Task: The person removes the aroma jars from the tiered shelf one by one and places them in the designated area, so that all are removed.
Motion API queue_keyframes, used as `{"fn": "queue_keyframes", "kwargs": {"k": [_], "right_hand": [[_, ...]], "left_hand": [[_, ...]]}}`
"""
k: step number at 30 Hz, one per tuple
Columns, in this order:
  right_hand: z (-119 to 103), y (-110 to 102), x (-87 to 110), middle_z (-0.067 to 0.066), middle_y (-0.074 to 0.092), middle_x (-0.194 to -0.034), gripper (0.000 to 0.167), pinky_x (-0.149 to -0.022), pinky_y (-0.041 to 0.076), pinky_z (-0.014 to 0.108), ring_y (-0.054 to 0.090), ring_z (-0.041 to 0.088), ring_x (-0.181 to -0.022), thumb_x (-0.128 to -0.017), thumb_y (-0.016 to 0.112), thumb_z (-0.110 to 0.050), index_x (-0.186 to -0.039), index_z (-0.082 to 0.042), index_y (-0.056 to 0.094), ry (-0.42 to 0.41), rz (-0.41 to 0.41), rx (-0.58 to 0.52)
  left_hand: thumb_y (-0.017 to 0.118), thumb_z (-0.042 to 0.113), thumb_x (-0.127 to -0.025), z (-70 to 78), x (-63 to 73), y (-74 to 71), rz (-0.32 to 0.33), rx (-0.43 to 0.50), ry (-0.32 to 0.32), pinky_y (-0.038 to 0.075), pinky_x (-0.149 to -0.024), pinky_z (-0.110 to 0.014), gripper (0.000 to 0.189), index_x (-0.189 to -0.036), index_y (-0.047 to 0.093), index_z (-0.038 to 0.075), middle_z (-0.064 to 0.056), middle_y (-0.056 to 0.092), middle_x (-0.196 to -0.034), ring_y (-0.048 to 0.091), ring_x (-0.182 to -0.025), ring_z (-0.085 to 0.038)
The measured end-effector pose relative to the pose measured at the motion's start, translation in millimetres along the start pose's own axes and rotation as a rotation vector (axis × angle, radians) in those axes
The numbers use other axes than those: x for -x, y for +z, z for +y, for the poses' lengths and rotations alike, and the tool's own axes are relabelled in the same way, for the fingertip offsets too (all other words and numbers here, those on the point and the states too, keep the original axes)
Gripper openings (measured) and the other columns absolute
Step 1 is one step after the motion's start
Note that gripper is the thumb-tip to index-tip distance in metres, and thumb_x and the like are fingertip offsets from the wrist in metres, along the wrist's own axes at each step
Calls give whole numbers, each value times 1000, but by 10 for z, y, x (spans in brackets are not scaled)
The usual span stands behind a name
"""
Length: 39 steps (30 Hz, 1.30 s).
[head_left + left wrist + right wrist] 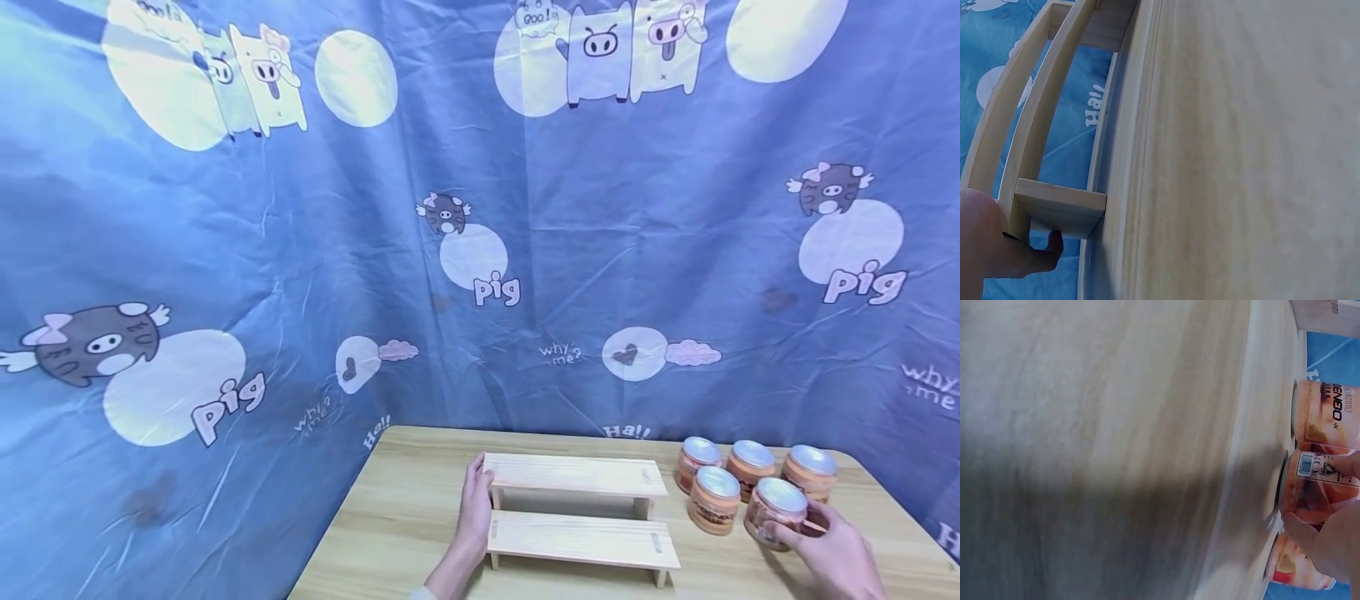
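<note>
A pale wooden two-step stand (pixel 581 537) rests on the table in the head view. My left hand (pixel 472 510) grips its left end by the upper step, and the left wrist view shows a finger curled beside a wooden upright (pixel 1060 203). To the right, my right hand (pixel 836 550) holds an orange-labelled can (pixel 776 507) with a silver top, fingers and thumb on opposite sides. That can stands at the front of a group; its printed label (pixel 1319 465) faces the right wrist camera. Close on its left is another such can (pixel 714 500).
Three more cans, among them one at the back left (pixel 699 462) and one at the back right (pixel 810 471), stand behind. The light wooden table (pixel 405 492) ends against a blue pig-print cloth (pixel 570 250) hanging at the back and left.
</note>
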State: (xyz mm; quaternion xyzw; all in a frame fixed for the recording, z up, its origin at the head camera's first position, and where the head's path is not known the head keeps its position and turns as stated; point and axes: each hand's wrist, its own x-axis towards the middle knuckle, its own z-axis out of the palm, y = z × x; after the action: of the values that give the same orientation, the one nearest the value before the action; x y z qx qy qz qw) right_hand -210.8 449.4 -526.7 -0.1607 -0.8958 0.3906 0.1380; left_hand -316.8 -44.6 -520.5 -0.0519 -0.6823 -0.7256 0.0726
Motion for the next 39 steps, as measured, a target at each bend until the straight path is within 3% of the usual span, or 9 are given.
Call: {"fn": "queue_keyframes", "kwargs": {"k": [6,11,14,19,26,28,32,35,39], "right_hand": [[63,48,41,44,50,-131,95,-82,50,54,57,57,-112,-87,79,-46,-137,22,37,-2,14,10],[116,89,12,46,49,-130,91,-72,51,33,56,58,-112,-92,75,-43,-140,22,34,-102,-33,24],[116,53,3,48,49,-127,89,-78,53,41,53,63,-112,-96,71,-40,-144,21,29,-184,-81,53],[-91,-125,99,54,33,-133,90,-82,39,80,39,74,-112,-100,63,-40,-154,13,14,-299,-83,172],[-878,-298,461,34,13,-161,93,-102,8,80,8,65,-138,-98,60,-50,-165,-13,7,-559,127,441],[-1067,-251,549,28,13,-164,96,-106,1,78,3,60,-143,-94,64,-55,-165,-18,11,-615,161,485],[-1309,-26,604,24,9,-166,99,-110,-9,74,-4,54,-147,-91,63,-62,-165,-21,13,-634,148,516],[-1395,206,590,25,4,-167,97,-111,-16,71,-9,51,-148,-94,57,-65,-165,-19,11,-586,81,499],[-1411,449,653,24,-2,-167,95,-110,-20,68,-18,45,-148,-96,51,-68,-165,-16,12,-520,-28,447]], "left_hand": [[50,27,-104,-45,30,-15,6,41,-32,18,-116,-64,56,-154,38,4,-22,43,-153,32,-144,-43],[51,33,-103,-68,30,-90,6,58,-69,21,-114,-66,55,-151,42,8,-18,46,-152,36,-141,-41],[46,42,-106,10,30,-187,-2,-3,-63,22,-113,-68,59,-154,38,9,-21,41,-154,35,-140,-44],[40,56,-106,392,91,-486,19,-316,35,14,-114,-71,71,-159,31,10,-23,32,-159,28,-144,-49],[44,55,-105,864,214,-855,46,-1033,365,-7,-115,-67,70,-163,27,19,-14,3,-169,-9,-151,-41],[47,57,-103,889,261,-905,6,-1145,440,-8,-115,-67,74,-162,29,18,-14,1,-169,-9,-151,-41],[47,66,-99,767,338,-956,-135,-1306,493,-6,-116,-66,80,-160,32,17,-14,6,-168,-2,-151,-43],[44,71,-97,616,375,-993,-229,-1381,476,-8,-117,-64,84,-160,33,18,-12,10,-167,0,-151,-43],[42,74,-95,470,448,-1057,-280,-1386,432,-12,-116,-62,85,-160,33,20,-8,12,-166,-1,-151,-41]]}}
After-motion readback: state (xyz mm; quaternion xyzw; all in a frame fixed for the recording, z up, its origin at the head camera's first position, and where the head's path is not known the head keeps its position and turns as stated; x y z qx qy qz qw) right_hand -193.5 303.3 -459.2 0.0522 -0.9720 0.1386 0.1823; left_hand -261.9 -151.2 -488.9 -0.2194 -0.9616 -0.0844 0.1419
